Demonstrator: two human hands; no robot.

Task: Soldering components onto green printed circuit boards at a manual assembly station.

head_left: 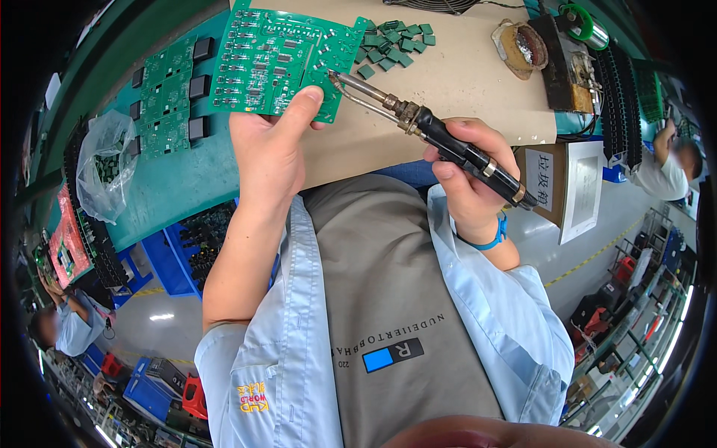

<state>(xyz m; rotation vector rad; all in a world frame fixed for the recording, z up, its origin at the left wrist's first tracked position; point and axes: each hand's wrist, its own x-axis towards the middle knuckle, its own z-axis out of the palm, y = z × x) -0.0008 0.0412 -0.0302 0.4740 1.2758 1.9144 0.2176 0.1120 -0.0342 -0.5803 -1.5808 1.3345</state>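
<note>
My left hand [278, 142] grips a green circuit board [258, 56] by its near edge, thumb on top and fingers beneath. The board is tilted up, and rows of small chips and parts show on its face. In my right hand [478, 168] is a black-handled soldering iron [459, 149] with a thin metal tube running beside its shaft. The iron's tip meets the board, or hovers just over it, near the right side; which of the two I cannot tell. Beyond the board's right edge lies a heap of small green rectangular pieces [392, 45].
Several joined green boards with black blocks [166, 97] lie on the left of the green mat, by a clear plastic bag [107, 164]. At right stand a dish of solder [520, 48], a solder spool [586, 28] and a cardboard box [544, 179]. Other people sit far left and right.
</note>
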